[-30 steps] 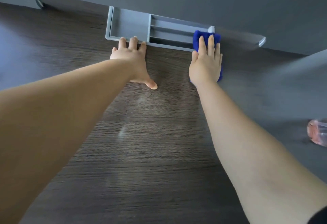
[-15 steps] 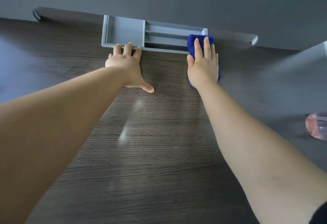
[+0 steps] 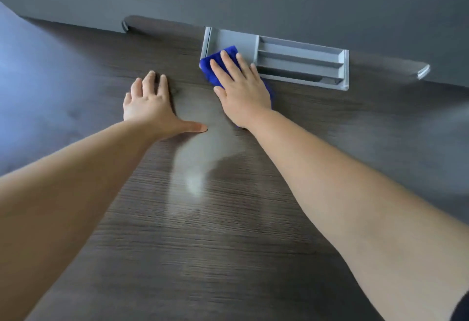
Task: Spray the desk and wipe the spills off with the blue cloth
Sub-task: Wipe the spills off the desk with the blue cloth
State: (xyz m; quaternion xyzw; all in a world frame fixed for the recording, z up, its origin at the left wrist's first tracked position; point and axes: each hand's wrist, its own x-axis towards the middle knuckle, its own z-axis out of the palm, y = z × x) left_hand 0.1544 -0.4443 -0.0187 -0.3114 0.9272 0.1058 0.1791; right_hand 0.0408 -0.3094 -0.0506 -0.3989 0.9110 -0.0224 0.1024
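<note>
Swept cloth (image 3: 205,68) leftward, from right end of tray (image 3: 302,54) to its left corner, partly over the rim. Pressed flat there under right hand (image 3: 241,90), fingers (image 3: 228,64) straight. Left hand (image 3: 149,105) flat on desk (image 3: 228,257), holding nothing. Likely still to wipe: pale patch (image 3: 193,183) nearer.

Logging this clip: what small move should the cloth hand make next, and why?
Probably pull the blue cloth back toward the body: the right hand presses it flat at the left end of the grey tray, while a pale sheen, perhaps spray, lies nearer on the desk.
</note>
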